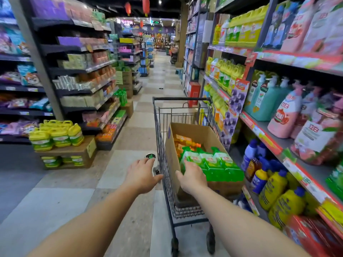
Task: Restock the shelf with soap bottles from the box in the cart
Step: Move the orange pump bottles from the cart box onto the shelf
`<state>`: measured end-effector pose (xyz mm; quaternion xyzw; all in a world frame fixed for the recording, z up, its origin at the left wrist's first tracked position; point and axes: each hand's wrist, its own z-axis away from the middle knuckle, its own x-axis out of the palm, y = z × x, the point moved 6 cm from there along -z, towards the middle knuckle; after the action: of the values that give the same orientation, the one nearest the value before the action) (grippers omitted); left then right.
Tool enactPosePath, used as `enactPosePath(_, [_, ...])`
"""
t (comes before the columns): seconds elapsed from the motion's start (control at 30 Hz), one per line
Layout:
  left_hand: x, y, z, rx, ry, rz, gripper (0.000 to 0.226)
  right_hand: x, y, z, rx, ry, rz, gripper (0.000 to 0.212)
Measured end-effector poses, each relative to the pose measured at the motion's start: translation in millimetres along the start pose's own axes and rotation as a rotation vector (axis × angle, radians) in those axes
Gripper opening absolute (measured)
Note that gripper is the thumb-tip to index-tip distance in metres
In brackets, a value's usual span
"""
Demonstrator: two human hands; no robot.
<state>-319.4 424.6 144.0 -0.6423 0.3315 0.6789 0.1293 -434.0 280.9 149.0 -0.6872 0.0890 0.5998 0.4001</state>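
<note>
Both hands reaching at cart [163, 115].
Right hand [192, 178] on green soap packs [213, 164] in box [196, 132], grip unclear; left hand [142, 175] grip wide.

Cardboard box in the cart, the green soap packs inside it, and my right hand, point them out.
cardboard box [196, 131]: head view, bare inner back wall.
green soap packs [222, 164]: head view, middle of the row.
right hand [192, 178]: head view, back of the hand.

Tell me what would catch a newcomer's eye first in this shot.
Probably the bright green soap packs in the cardboard box inside the cart, centre frame, with the right hand reaching onto them. The left hand hovers by the cart's left side, and a colourful shelf lines the right.
</note>
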Motion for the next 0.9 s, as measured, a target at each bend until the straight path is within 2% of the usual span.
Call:
enactPosePath(0.27, [10,43,-147,0.060,-0.050,0.057,0.081,-25,25,-138,0.069,0.010,-0.028,0.059])
enactPosePath(0.47, [42,81,-254,0.195,-0.112,0.020,0.080,-15,66,-221,0.186,0.047,-0.039,0.061])
enactPosePath(0.73, [131,91,-440,0.334,-0.297,-0.055,0.082,27,117,-364,0.394,0.074,-0.098,0.060])
enactPosePath(0.9, [185,80,-547,0.397,-0.521,-0.134,0.090,74,137,-437,0.593,-0.041,-0.102,0.057])
